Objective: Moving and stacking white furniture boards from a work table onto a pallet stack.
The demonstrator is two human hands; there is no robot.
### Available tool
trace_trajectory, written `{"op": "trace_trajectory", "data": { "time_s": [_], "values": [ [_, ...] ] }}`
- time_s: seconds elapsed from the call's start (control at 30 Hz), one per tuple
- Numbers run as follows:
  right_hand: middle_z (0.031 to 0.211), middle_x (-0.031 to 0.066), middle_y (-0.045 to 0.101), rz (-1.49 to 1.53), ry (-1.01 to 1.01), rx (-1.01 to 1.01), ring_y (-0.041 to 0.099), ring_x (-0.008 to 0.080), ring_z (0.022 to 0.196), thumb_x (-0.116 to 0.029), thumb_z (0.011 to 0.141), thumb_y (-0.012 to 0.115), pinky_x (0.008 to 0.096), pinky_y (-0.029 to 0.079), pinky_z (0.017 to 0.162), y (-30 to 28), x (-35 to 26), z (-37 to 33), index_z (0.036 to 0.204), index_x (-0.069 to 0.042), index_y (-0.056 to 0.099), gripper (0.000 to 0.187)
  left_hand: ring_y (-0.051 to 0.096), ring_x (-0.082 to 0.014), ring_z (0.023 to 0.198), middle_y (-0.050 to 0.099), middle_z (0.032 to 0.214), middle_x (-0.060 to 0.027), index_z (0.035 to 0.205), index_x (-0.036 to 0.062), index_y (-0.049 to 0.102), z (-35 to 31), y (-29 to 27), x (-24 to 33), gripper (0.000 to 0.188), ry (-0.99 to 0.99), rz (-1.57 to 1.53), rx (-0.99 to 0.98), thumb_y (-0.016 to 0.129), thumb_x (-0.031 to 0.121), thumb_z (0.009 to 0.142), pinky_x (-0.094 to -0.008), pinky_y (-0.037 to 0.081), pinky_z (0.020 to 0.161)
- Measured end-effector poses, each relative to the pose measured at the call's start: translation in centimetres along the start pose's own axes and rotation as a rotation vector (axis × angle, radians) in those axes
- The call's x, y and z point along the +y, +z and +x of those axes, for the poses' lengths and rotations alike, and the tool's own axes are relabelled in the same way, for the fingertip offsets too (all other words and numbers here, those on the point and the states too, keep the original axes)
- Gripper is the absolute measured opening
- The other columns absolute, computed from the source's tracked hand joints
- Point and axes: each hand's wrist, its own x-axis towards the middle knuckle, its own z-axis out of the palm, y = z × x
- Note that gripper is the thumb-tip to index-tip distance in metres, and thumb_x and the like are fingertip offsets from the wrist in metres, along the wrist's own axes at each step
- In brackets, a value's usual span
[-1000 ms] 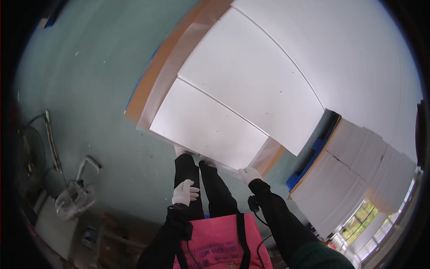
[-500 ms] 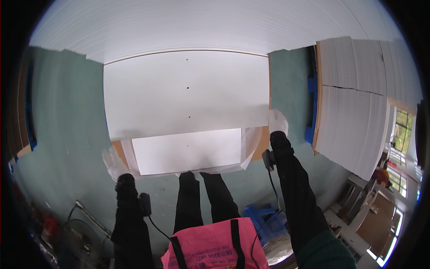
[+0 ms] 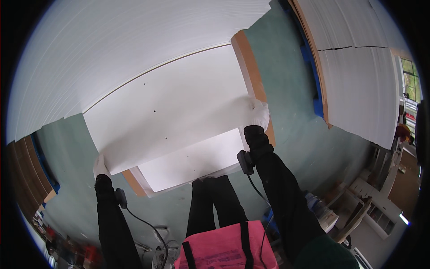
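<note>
Panel (image 3: 174,98) between left hand (image 3: 100,166) and right hand (image 3: 259,114)

A: Right side?
B: White stack (image 3: 354,89), dark gap running across it. Blue pallet (image 3: 318,108) shows at its foot.
A: Left?
B: Brown stack (image 3: 27,166), near the rim of view; blue strip (image 3: 53,184) along its inner edge.
A: Underfoot, and beyond?
B: Green floor (image 3: 293,96), lightly speckled. Window (image 3: 410,75) far right, greenery (image 3: 407,67) showing through.

Around you spreads a green floor (image 3: 280,58), flecked with pale marks. On your right, past stacked white panels (image 3: 354,89) on a blue pallet (image 3: 317,106), a paned window (image 3: 409,74) shows bright greenery. Brown boards (image 3: 27,166) are stacked at your left; what is probably wooden furniture (image 3: 357,220) crowds your lower right.
</note>
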Motion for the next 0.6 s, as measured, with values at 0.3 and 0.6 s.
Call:
{"op": "trace_trajectory", "data": {
  "time_s": [0.3, 0.6],
  "values": [
    [0.11, 0.0162, 0.057, -0.021, -0.101, -0.009, 0.057, 0.034, 0.103, -0.03, 0.082, 0.058, 0.0441, 0.047, 0.084, -0.8, -0.1, -0.5, 0.106, -0.013, 0.064, 0.03, 0.058, -0.0244, 0.103, 0.056, 0.116, -0.0142, 0.122, -0.0033, 0.048, 0.8, 1.0, 2.2, 0.05, -0.251, 0.095, 0.073, 0.054, 0.037, 0.092, -0.0388, 0.051, 0.084],
    [0.106, 0.0206, 0.061, 0.186, -0.159, -0.088, 0.059, 0.0375, 0.099, -0.046, 0.088, 0.047, 0.0424, 0.045, 0.087, -1.2, 1.5, 2.9, 0.113, -0.012, 0.063, 0.045, 0.055, -0.0214, 0.11, 0.054, 0.123, -0.0094, 0.128, 0.0003, 0.046, 0.9, 1.5, 3.4, 0.055, -0.128, -0.04, -0.121, 0.055, 0.041, 0.092, -0.0359, 0.047, 0.091]
  ]
}}
